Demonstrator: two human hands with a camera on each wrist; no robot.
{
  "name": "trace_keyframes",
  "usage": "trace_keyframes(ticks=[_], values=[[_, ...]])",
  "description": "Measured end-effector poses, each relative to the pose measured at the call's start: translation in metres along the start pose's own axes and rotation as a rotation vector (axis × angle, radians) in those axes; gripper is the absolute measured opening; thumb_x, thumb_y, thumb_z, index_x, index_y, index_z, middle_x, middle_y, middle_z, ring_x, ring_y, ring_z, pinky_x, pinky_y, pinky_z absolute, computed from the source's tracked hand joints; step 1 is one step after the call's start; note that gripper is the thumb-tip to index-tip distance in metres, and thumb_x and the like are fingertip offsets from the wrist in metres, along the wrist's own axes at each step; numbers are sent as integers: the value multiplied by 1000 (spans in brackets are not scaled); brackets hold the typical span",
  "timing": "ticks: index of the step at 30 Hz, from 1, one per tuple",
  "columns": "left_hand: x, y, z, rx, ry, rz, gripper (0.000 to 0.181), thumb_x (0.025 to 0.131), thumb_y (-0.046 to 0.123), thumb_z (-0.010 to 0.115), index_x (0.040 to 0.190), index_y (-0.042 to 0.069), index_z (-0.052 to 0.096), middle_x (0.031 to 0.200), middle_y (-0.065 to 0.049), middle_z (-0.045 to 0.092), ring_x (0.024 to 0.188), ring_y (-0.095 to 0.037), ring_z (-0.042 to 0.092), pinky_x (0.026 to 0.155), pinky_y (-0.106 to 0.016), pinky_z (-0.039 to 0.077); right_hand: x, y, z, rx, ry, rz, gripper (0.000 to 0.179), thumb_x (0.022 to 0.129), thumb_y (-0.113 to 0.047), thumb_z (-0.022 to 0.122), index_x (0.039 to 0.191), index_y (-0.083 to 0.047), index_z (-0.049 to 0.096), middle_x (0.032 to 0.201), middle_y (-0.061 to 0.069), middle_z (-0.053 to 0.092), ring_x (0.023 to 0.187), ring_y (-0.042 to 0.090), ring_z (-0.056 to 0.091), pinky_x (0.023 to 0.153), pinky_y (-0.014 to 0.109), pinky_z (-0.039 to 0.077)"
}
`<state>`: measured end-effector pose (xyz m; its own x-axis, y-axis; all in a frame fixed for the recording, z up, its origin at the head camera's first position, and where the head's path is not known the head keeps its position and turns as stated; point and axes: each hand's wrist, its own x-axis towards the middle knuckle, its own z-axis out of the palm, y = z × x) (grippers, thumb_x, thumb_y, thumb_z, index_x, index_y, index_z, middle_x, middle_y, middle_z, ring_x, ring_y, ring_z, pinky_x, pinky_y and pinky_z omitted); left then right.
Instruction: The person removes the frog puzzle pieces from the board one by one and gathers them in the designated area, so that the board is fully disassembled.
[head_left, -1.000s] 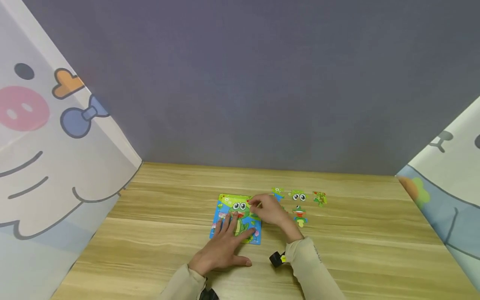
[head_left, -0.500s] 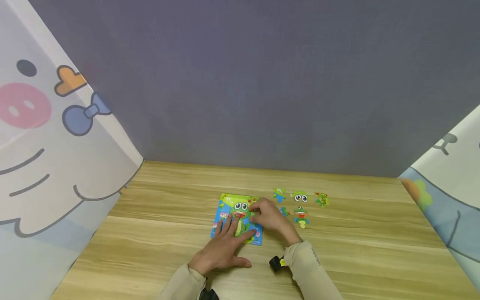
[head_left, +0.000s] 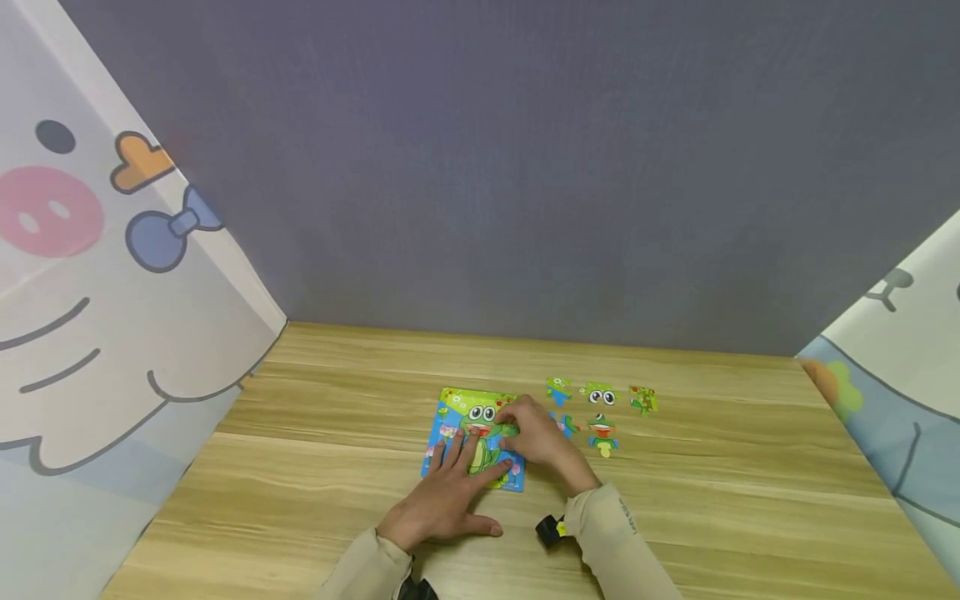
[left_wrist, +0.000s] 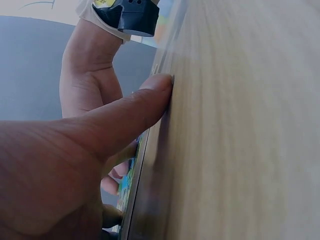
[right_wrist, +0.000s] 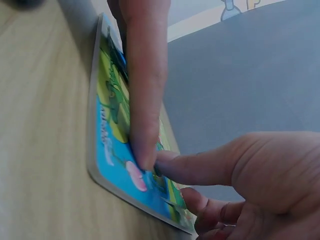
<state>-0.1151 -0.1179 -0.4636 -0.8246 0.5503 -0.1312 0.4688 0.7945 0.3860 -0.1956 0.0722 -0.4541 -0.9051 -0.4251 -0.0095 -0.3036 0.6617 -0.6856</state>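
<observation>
A square frog jigsaw puzzle (head_left: 459, 400) lies flat on the wooden table, its picture green, blue and yellow. Across its lower half my left hand (head_left: 448, 492) rests with spread, straight fingers; the thumb touches the table in the left wrist view. My right hand (head_left: 536, 433) is at the puzzle's right side, fingers curled. In the right wrist view its thumb (right_wrist: 200, 167) and fingers press about a puzzle piece (right_wrist: 160, 184) at the board's surface, near the left hand's index finger (right_wrist: 146, 100). The hands cover much of the picture, and the piece is mostly hidden.
Several loose puzzle pieces lie right of the board, among them an eyes piece (head_left: 602, 397), a mouth piece (head_left: 603, 435) and a green corner piece (head_left: 643, 400). Behind the wooden table (head_left: 337, 375) stands a grey wall (head_left: 480, 183); cartoon-printed panels (head_left: 97, 317) flank it.
My right hand has shifted slightly down along the board's right side, its fingers staying curled. The left hand has held its place. The view has moved slightly.
</observation>
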Motion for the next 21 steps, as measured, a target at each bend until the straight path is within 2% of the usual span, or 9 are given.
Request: trace_keyframes(ticks=[5, 11, 18, 21], values=[[0, 1, -1, 5, 1, -1, 83, 84, 59, 71, 155, 33, 38, 166, -29, 10, 153, -53, 8, 118, -71, 19, -2, -1, -5, 11, 19, 6, 18, 85, -7, 78, 101, -12, 73, 102, 5, 63, 98, 21, 55, 87, 45, 47], [0, 2, 0, 4, 0, -9, 82, 83, 59, 72, 154, 34, 39, 166, -28, 10, 153, -53, 9, 119, -70, 19, -4, 0, -10, 59, -33, -17, 16, 89, -3, 72, 104, -10, 70, 110, 7, 67, 106, 27, 61, 92, 49, 51], [0, 1, 1, 11, 3, -13, 83, 83, 59, 72, 154, 34, 39, 166, -27, 11, 153, -53, 10, 120, -69, 19, -3, 9, -16, 62, -45, -106, 16, 92, 2, 65, 104, -6, 71, 94, 7, 68, 85, 14, 57, 76, 29, 49], [0, 2, 0, 12, 4, -15, 83, 83, 59, 72, 154, 34, 39, 166, -28, 11, 153, -53, 11, 120, -69, 19, -1, 13, -19, 64, -41, -130, 16, 93, 3, 63, 102, -4, 72, 90, 6, 70, 81, 10, 58, 74, 25, 49]])
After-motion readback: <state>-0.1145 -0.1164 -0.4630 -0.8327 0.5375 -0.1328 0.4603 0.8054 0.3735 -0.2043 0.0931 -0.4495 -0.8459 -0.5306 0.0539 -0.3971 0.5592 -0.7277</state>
